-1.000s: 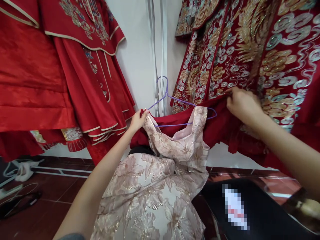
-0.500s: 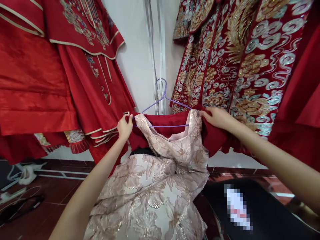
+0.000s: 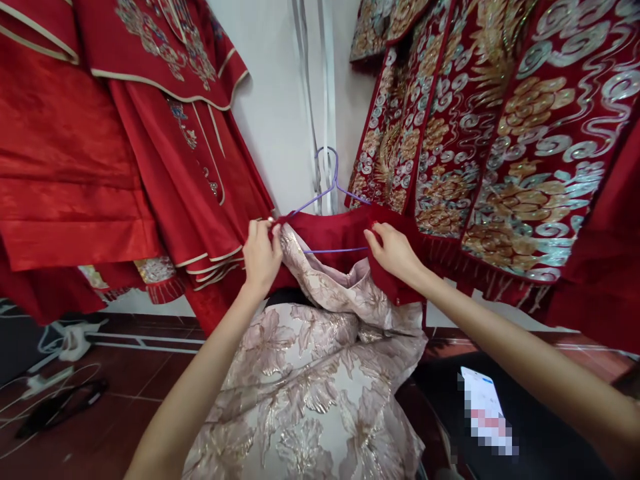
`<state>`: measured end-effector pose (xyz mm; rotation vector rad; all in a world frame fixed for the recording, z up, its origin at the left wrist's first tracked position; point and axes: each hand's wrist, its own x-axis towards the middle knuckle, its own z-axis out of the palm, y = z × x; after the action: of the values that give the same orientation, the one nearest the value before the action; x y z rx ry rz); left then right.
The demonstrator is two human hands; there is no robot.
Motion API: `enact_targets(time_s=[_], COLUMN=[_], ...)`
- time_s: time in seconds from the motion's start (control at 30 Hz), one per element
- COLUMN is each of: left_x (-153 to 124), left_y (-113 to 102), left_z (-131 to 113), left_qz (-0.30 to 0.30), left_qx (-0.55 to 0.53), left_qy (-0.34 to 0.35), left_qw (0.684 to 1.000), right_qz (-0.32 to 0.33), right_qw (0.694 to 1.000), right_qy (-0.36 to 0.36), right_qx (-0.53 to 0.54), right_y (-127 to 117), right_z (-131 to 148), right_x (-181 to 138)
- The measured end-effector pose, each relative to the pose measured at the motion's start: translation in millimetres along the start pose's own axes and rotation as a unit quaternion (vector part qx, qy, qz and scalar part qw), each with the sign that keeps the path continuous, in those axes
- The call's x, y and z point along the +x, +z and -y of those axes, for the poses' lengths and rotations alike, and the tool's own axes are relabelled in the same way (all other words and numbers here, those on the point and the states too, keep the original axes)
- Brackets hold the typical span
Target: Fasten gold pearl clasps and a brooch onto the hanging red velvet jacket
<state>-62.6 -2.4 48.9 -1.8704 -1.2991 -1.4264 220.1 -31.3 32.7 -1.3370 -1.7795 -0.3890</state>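
A pale pink brocade dress point(image 3: 320, 380) with gold flowers hangs from a purple wire hanger point(image 3: 327, 190), its skirt spread below me. A dark red garment point(image 3: 333, 233) lies over the hanger behind the pink bodice. My left hand point(image 3: 260, 257) pinches the pink dress's left shoulder at the hanger's left end. On the other side my right hand point(image 3: 395, 253) grips the red cloth beside the hanger's right end, covering the pink right shoulder strap.
Plain red robes point(image 3: 100, 153) with cream trim hang at the left. Heavily embroidered red and gold robes point(image 3: 490, 133) hang at the right. A white wall point(image 3: 280, 113) stands behind. White cables point(image 3: 55, 347) lie on the brown tiled floor at the left. A phone point(image 3: 483, 410) rests on something black, lower right.
My right hand moved left from the embroidered robe to the hanger's right end and pulled red cloth over the pink strap. My left hand stayed at the left shoulder.
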Motion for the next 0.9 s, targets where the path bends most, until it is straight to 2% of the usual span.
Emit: enact_targets(time_s=[0.13, 0.23, 0.33, 0.43, 0.53, 0.6, 0.63, 0.7, 0.77, 0.83, 0.9], left_x=[-12.3, -10.7, -9.7, -10.3, -5.7, 0.9, 4.7, 11.4, 14.7, 11.9, 2.8], left_y=[1.7, 3.5, 4.7, 4.0, -3.4, -14.6, -21.9, -37.4, -47.5, -44.7, -26.3], left_z=[4.1, 3.9, -15.9, -42.0, -56.2, -60.3, -62.4, -68.3, -74.9, -77.6, -72.1], left_qz=[0.126, 0.215, 0.27, 0.284, 0.255, 0.238, 0.239, 0.255, 0.275, 0.287, 0.291], left_qx=[0.055, 0.109, 0.146, 0.115, 0.013, -0.115, -0.19, -0.328, -0.415, -0.452, -0.452], left_qy=[-0.016, -0.049, -0.05, -0.039, -0.045, -0.06, -0.074, -0.109, -0.138, -0.151, -0.155], left_qw=[0.99, 0.969, 0.95, 0.951, 0.966, 0.963, 0.949, 0.903, 0.856, 0.831, 0.829], right_qz=[0.0, -0.004, -0.024, -0.025, -0.006, 0.012, 0.021, 0.039, 0.055, 0.065, 0.077], right_qw=[0.999, 0.998, 0.998, 0.997, 0.995, 0.993, 0.991, 0.987, 0.983, 0.98, 0.979], right_qy=[-0.015, -0.026, -0.041, -0.063, -0.082, -0.095, -0.104, -0.125, -0.143, -0.152, -0.153], right_qx=[0.035, 0.053, 0.049, 0.044, 0.06, 0.075, 0.082, 0.096, 0.105, 0.11, 0.111], right_y=[1.2, -6.9, -17.7, -30.7, -44.8, -52.0, -54.1, -54.9, -52.1, -47.7, -43.4], right_z=[6.8, 10.7, 16.3, 22.7, 29.7, 35.2, 38.1, 43.8, 48.3, 50.1, 49.0], right_x=[-12.1, -17.1, -20.3, -21.8, -20.8, -19.5, -19.1, -19.2, -20.8, -23.4, -26.3])
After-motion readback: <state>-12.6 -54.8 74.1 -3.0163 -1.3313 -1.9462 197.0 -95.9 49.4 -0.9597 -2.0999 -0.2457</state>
